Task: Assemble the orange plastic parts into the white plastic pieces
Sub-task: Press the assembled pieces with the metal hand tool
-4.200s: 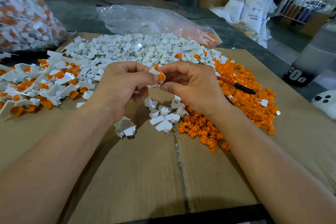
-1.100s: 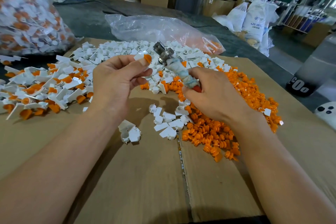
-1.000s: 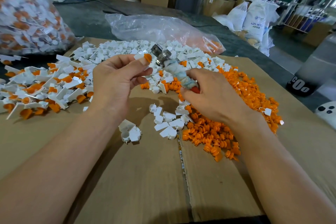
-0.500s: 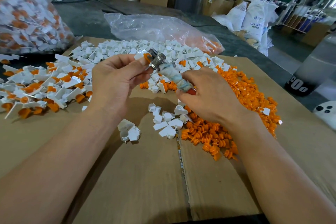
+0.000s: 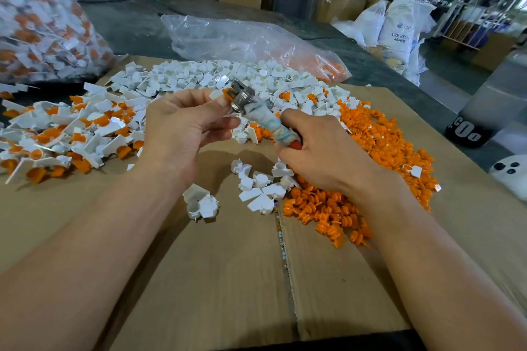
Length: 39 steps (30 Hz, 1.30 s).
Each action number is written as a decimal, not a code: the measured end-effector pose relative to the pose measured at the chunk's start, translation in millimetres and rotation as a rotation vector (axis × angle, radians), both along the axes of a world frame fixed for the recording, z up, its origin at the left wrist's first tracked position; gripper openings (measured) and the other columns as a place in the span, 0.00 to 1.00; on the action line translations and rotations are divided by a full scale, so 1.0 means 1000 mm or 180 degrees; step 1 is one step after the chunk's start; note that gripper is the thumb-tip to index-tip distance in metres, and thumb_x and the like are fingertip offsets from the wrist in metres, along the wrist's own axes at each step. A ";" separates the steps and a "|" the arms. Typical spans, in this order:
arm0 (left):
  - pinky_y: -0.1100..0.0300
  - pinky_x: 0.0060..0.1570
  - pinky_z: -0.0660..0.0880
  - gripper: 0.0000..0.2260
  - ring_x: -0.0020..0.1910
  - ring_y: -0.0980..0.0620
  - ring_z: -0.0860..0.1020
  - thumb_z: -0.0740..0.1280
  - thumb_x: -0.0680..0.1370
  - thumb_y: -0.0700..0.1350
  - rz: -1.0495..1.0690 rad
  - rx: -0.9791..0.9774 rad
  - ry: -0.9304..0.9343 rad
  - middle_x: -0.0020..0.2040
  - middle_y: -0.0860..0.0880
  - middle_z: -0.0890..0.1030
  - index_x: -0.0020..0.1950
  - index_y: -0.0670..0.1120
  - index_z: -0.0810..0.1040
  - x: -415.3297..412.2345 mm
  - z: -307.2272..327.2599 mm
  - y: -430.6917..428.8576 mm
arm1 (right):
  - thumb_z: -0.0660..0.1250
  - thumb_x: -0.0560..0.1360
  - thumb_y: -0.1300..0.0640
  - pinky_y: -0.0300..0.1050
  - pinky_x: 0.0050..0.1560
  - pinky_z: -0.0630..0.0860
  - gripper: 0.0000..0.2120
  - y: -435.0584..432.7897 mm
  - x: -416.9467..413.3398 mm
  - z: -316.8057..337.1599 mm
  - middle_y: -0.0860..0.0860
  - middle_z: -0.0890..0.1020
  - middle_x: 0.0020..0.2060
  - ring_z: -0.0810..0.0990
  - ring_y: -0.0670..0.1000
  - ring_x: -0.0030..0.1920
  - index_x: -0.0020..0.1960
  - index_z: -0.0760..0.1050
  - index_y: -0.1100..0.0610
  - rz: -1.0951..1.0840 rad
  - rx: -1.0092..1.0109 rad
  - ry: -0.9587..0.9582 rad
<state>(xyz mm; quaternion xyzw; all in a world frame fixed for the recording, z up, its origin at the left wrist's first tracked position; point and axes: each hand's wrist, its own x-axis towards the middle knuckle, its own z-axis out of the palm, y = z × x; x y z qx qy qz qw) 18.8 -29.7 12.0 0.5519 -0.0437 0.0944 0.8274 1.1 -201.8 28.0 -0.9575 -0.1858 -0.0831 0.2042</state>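
My left hand (image 5: pixel 185 128) pinches a white piece with an orange part (image 5: pixel 225 92) in it between thumb and fingers. My right hand (image 5: pixel 322 154) grips a cloth-wrapped tool (image 5: pixel 268 120) whose metal head (image 5: pixel 242 97) presses against that orange part. Loose orange parts (image 5: pixel 379 145) lie in a heap to the right. White pieces (image 5: pixel 216 77) are piled at the back. Assembled white-and-orange pieces (image 5: pixel 65 134) lie on the left.
Everything rests on a flat cardboard sheet (image 5: pixel 228 279). A few white pieces (image 5: pixel 258 191) lie under my hands. A full bag of assembled parts (image 5: pixel 37 14) stands far left, a clear plastic bag (image 5: pixel 242 40) at the back, a dark bottle (image 5: pixel 479 114) at right.
Earlier both hands pinched the piece; the right hand then took up the tool. In the last second the tool head moved left onto the orange part in my left hand.
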 end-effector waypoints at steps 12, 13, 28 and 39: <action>0.67 0.26 0.74 0.09 0.26 0.55 0.80 0.65 0.74 0.31 0.0041 0.0104 0.0028 0.24 0.52 0.79 0.35 0.42 0.73 0.000 -0.002 -0.001 | 0.63 0.72 0.60 0.43 0.29 0.61 0.15 0.004 -0.001 0.001 0.45 0.67 0.30 0.66 0.46 0.30 0.34 0.60 0.46 0.0010 -0.0017 0.0129; 0.67 0.26 0.74 0.10 0.26 0.55 0.80 0.65 0.74 0.31 0.0043 0.0108 0.0035 0.24 0.52 0.78 0.35 0.42 0.73 0.000 -0.002 0.000 | 0.62 0.72 0.60 0.43 0.29 0.61 0.14 0.004 -0.001 0.002 0.45 0.67 0.30 0.66 0.46 0.30 0.35 0.60 0.47 0.0014 -0.0042 0.0125; 0.66 0.26 0.74 0.11 0.26 0.55 0.79 0.64 0.74 0.29 0.0121 0.0178 0.0164 0.24 0.51 0.78 0.35 0.41 0.73 0.001 -0.003 -0.002 | 0.63 0.71 0.60 0.42 0.28 0.58 0.14 0.007 0.000 0.000 0.45 0.67 0.28 0.65 0.45 0.29 0.35 0.60 0.48 -0.0035 -0.0168 0.0045; 0.67 0.26 0.74 0.10 0.26 0.55 0.79 0.64 0.73 0.30 0.0133 0.0129 0.0183 0.25 0.50 0.79 0.34 0.41 0.74 0.000 -0.002 -0.001 | 0.63 0.71 0.59 0.41 0.27 0.57 0.07 0.008 0.000 -0.003 0.45 0.66 0.27 0.64 0.45 0.28 0.41 0.65 0.54 -0.0035 -0.0219 -0.0128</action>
